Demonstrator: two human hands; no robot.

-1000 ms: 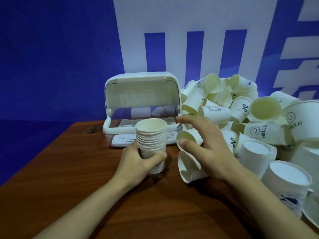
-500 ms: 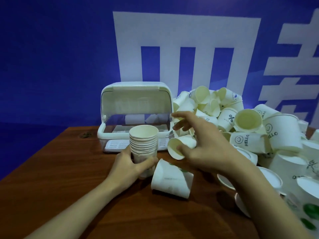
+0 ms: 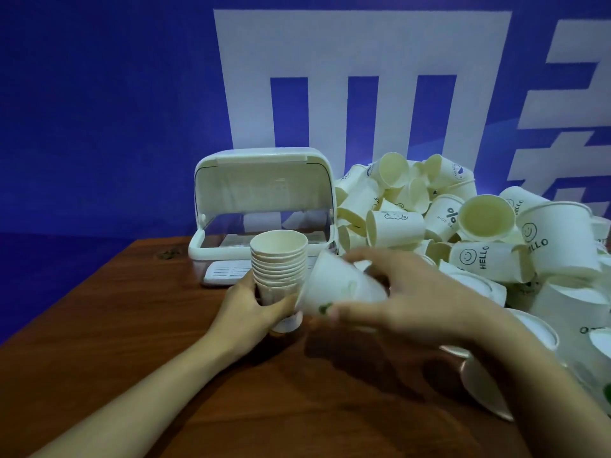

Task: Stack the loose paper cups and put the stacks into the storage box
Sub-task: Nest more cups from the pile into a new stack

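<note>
Brown wood-grain table [image 3: 99, 342] runs under everything in front of me, its left edge cutting diagonally toward the far left. A small dark knot or mark [image 3: 168, 253] sits on it near the far-left edge. Far behind, a blue backdrop [image 3: 99, 110] with big white block characters [image 3: 360, 44].

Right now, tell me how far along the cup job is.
Done: one stack of nested cups, gripped by the left hand. In hand: the right hand holds a single paper cup beside it. Left: the big pile of loose cups; the open storage box shows no stacks.
</note>
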